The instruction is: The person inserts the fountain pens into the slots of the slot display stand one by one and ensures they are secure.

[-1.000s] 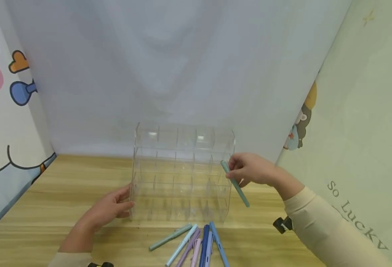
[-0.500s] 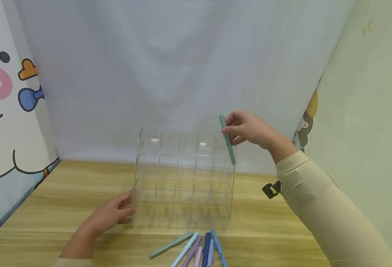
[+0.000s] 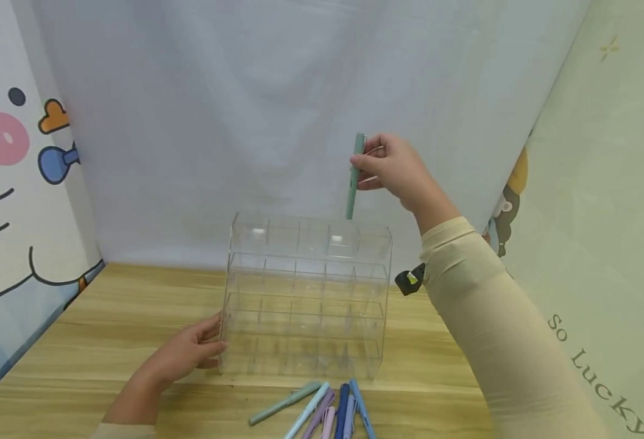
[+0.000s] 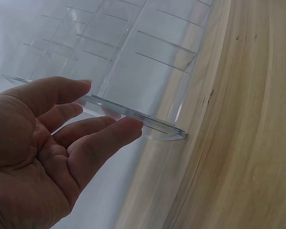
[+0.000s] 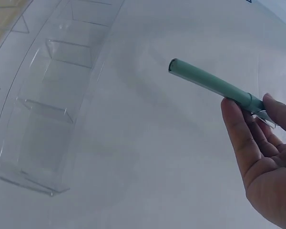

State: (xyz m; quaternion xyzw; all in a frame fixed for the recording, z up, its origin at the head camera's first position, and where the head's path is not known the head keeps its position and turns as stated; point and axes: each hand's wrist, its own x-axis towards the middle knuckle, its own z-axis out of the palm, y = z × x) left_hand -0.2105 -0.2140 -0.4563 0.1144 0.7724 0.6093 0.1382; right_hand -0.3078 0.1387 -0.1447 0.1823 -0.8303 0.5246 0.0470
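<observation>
My right hand (image 3: 393, 167) pinches a green pen (image 3: 353, 183) between thumb and fingers. It is held nearly upright above the top row of a clear acrylic pen organizer (image 3: 305, 274), apart from it. In the right wrist view the same pen (image 5: 209, 83) has its clip beside the fingertips and its far end pointing toward the organizer. My left hand (image 3: 187, 353) grips the organizer's left side panel low down. In the left wrist view the thumb and fingers of that hand (image 4: 52, 148) lie on either side of the panel edge (image 4: 133, 113).
In front of the organizer, several pens lie on the wooden table (image 3: 437, 372): a green pen (image 3: 283, 403), a light blue pen (image 3: 307, 410), a dark blue pen (image 3: 342, 408), and purple, pink and blue ones. A pale curtain (image 3: 217, 122) hangs behind.
My right hand has lifted the green pen from beside the organizer's right side to above its top, moving left, and the pen has turned upright. The left hand keeps its hold.
</observation>
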